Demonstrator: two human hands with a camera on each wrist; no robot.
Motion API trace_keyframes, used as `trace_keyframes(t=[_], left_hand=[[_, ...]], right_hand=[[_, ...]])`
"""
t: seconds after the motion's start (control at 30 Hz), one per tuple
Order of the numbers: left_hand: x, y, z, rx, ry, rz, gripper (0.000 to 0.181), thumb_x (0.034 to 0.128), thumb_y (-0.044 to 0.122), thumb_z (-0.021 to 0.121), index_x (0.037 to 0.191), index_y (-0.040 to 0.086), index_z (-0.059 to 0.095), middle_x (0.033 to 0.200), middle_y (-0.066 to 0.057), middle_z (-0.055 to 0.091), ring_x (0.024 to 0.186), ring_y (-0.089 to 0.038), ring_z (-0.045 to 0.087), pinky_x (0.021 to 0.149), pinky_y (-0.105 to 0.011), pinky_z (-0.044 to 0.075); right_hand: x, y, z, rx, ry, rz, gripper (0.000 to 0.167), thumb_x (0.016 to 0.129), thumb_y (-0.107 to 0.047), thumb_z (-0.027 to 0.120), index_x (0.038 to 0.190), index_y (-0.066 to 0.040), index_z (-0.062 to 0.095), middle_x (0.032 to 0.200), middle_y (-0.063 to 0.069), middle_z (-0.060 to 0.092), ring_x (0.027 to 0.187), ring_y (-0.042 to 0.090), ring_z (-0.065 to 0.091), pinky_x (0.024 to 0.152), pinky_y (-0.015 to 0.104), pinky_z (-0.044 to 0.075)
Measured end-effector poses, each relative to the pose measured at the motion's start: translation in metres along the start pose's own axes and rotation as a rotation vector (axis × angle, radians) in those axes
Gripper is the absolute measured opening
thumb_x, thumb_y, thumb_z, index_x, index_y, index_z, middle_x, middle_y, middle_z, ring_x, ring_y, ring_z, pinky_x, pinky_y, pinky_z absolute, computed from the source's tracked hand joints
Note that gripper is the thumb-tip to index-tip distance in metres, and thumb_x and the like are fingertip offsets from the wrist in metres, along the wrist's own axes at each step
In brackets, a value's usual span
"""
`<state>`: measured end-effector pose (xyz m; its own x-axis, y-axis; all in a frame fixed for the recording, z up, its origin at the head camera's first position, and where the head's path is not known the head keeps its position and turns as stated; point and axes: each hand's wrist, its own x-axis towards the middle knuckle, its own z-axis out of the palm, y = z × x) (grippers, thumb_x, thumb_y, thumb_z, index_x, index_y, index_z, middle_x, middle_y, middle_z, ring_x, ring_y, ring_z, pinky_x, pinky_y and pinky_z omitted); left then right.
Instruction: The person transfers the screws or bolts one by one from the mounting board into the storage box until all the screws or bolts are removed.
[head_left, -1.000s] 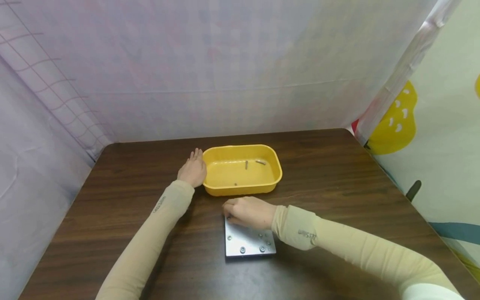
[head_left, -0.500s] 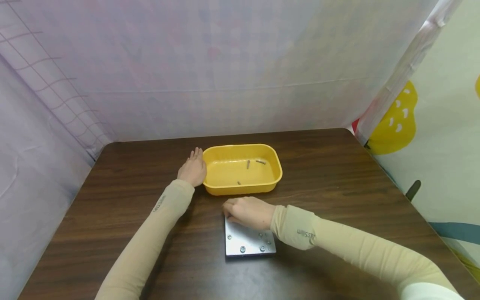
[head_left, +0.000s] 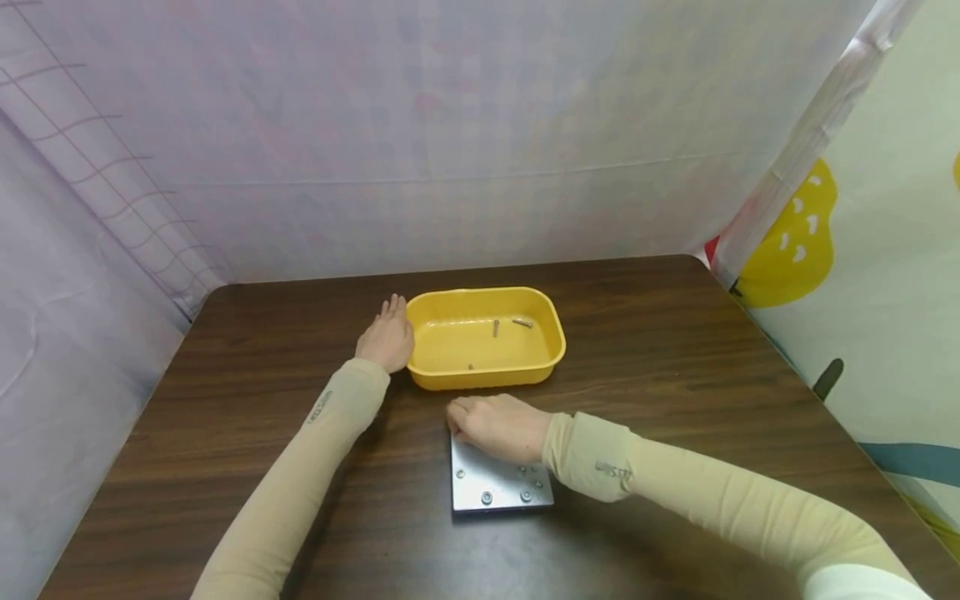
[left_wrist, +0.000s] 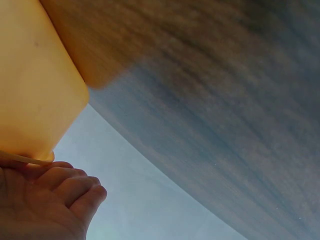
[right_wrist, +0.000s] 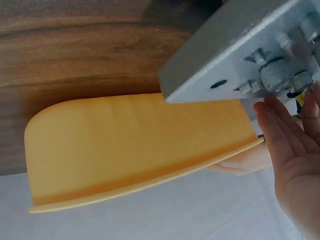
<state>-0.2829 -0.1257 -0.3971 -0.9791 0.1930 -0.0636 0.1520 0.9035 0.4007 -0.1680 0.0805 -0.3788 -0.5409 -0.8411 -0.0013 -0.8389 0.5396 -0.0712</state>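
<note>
My left hand [head_left: 386, 337] rests against the left end of a yellow tray [head_left: 483, 380], fingers extended in the head view; in the left wrist view the hand [left_wrist: 50, 202] touches the tray's rim [left_wrist: 30, 159], its fingers slightly bent. Inside the tray lie small screws, one near the middle [head_left: 496, 328], one to its right [head_left: 522, 322]. My right hand [head_left: 501, 427] is over the far left part of a silver metal plate [head_left: 498, 487]. In the right wrist view its fingertips [right_wrist: 261, 106] pinch a small screw at the plate [right_wrist: 200, 75]; the screw is mostly hidden.
A dark wooden table [head_left: 660, 375] carries the tray and plate. Bolt heads [head_left: 487, 497] stand along the plate's near edge. Pale patterned cloth [head_left: 420, 167] hangs behind the table, and more cloth hangs at both sides.
The right hand's fingers have turned and curled in slightly at the same corner of the plate. Small screws in the tray have shifted a little. The left hand has stayed in place.
</note>
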Motion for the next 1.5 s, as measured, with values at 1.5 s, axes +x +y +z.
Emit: trace_keyframes(t=[1.5], left_hand=[[0.002,-0.002,0.001,-0.007,0.003,0.001,0.056,0.1069,0.023,0.018,0.157,-0.001,0.012,0.165,-0.018,0.009,0.153,-0.033,0.010,0.126,-0.045,0.015]], right_hand=[[0.014,0.079,-0.073,0.154,0.045,0.302,0.017,0.102,-0.014,0.055,0.112,-0.001,0.057,0.098,0.012,0.071,0.079,0.019,0.068,0.074,0.031,0.060]])
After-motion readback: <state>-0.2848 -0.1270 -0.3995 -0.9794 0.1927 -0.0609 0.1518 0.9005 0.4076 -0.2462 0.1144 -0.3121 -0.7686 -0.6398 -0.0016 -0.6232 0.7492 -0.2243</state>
